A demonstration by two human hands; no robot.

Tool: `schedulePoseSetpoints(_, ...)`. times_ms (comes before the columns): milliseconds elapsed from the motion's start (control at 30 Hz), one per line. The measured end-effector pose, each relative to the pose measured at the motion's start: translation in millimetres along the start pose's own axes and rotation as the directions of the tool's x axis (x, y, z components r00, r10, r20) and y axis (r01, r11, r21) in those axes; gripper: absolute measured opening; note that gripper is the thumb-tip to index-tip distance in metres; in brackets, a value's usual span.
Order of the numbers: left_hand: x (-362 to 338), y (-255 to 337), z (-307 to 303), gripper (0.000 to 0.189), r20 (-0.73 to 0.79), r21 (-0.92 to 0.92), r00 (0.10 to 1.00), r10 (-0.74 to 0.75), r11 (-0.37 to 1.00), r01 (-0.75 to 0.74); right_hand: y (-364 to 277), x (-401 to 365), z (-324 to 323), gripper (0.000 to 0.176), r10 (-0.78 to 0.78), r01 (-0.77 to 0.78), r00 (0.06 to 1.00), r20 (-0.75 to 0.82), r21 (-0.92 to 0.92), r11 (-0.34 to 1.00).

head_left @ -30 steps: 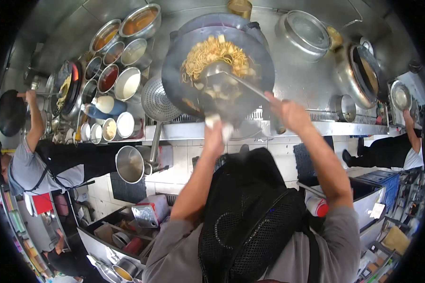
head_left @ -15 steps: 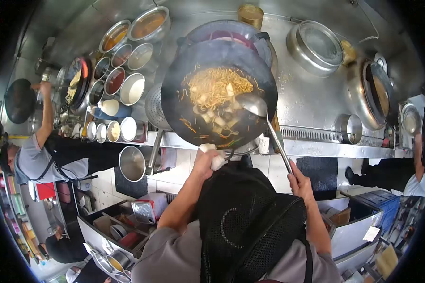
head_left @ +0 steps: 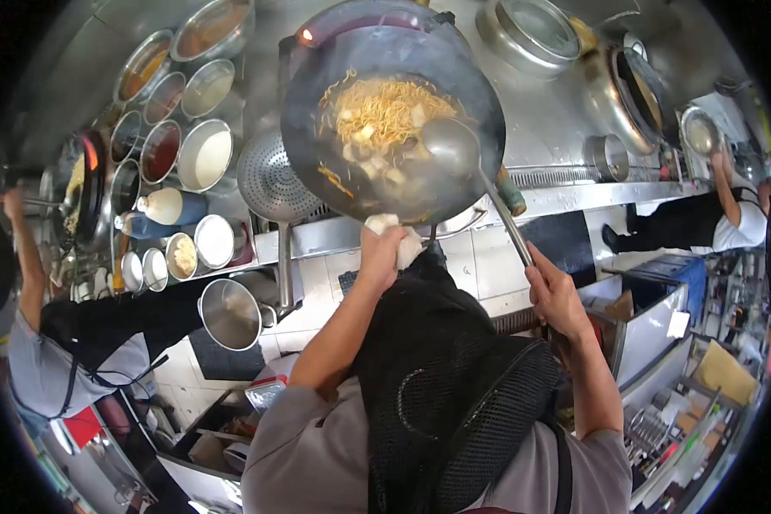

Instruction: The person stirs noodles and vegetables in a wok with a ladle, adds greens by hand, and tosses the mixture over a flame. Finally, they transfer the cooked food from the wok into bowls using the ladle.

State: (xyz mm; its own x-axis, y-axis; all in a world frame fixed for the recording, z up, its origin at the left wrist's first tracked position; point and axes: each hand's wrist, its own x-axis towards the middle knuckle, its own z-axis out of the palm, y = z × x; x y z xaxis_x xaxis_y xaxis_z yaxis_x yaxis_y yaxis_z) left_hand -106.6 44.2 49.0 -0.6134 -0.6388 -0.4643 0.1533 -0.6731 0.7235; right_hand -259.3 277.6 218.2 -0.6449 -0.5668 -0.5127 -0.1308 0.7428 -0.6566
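Observation:
A large dark wok (head_left: 313,81) holds a heap of yellow noodles (head_left: 390,110) with pale chunks (head_left: 364,134) on its near side, under light steam. My left hand (head_left: 380,255) is closed on a folded white cloth (head_left: 411,244) at the wok's near edge; whatever lies inside the cloth is hidden. My right hand (head_left: 557,298) is wrapped around the long handle of a metal ladle (head_left: 451,147). The ladle's bowl rests inside the wok at the right of the noodles.
Several bowls of sauces and seasonings, one with white contents (head_left: 206,157), stand left of a perforated strainer (head_left: 272,184). A flame (head_left: 307,35) glows behind the wok. A steel pot (head_left: 231,313) is at lower left. Co-workers stand at both sides, one with an arm (head_left: 32,265) raised.
The whole view has shifted and tilted, so the wok appears higher. A flame now shows behind the wok's left side. Both hands keep their hold, and the ladle stays in the wok.

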Motion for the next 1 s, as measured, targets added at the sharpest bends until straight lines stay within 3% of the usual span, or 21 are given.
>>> schedulePoseSetpoints(33,0,11,0,0.027,0.030,-0.013,1.000,0.008,1.000,-0.008,-4,-11,8,0.047,0.009,-0.010,1.000,-0.006,-0.015,1.000)
schedulePoseSetpoints(100,-1,23,-11,0.025,0.101,0.012,0.995,-0.012,1.000,0.011,-12,-29,23,0.048,0.076,-0.089,0.992,0.098,0.143,0.986)
schedulePoseSetpoints(267,-15,29,-22,0.028,0.081,0.000,0.996,0.033,0.999,-0.033,-31,-43,80,0.049,0.117,-0.145,0.986,0.116,0.265,0.953)
schedulePoseSetpoints(367,-22,31,-28,0.027,0.130,0.058,0.990,0.054,0.996,-0.062,-37,-57,94,0.053,0.145,-0.265,0.958,0.249,0.561,0.785)
schedulePoseSetpoints(433,-26,39,-33,0.026,0.244,0.026,0.967,-0.071,0.997,0.067,-36,-81,86,0.052,0.187,-0.339,0.937,0.295,0.642,0.687)
schedulePoseSetpoints(500,-34,40,-30,0.025,0.260,0.035,0.962,-0.082,0.997,0.075,-26,-104,81,0.050,0.248,-0.434,0.901,0.356,0.713,0.551)
schedulePoseSetpoints(533,-38,39,-29,0.024,0.266,0.034,0.960,-0.087,0.996,0.081,-18,-113,79,0.050,0.248,-0.429,0.903,0.350,0.725,0.539)
schedulePoseSetpoints(600,-41,28,-36,0.024,0.292,0.062,0.943,-0.161,0.987,0.149,-5,-133,75,0.048,0.137,-0.438,0.899,0.416,0.840,0.321)
schedulePoseSetpoints(667,-48,20,-37,0.023,0.329,0.098,0.913,-0.243,0.970,0.223,0,-155,80,0.049,0.166,-0.368,0.928,0.333,0.886,0.282)
schedulePoseSetpoints(733,-63,14,-34,0.014,0.303,0.081,0.901,-0.309,0.951,0.298,12,-178,88,0.050,0.271,-0.265,0.948,0.165,0.880,0.393)
schedulePoseSetpoints(800,-86,13,-24,0.014,0.308,0.143,0.884,-0.351,0.936,0.321,21,-199,92,0.052,0.340,-0.205,0.938,0.070,0.903,0.378)
schedulePoseSetpoints(867,-101,-2,-21,0.015,0.286,0.213,0.869,-0.404,0.911,0.354,36,-223,97,0.052,0.322,-0.124,0.947,-0.005,0.917,0.378)
schedulePoseSetpoints(967,-112,-10,-20,0.016,0.216,0.375,0.832,-0.511,0.830,0.412,72,-259,109,0.047,0.279,0.006,0.959,-0.044,0.991,0.137)
schedulePoseSetpoints(1000,-127,-10,-11,0.017,0.279,0.405,0.842,-0.461,0.852,0.332,81,-272,113,0.044,0.287,0.038,0.956,-0.062,0.995,0.091)
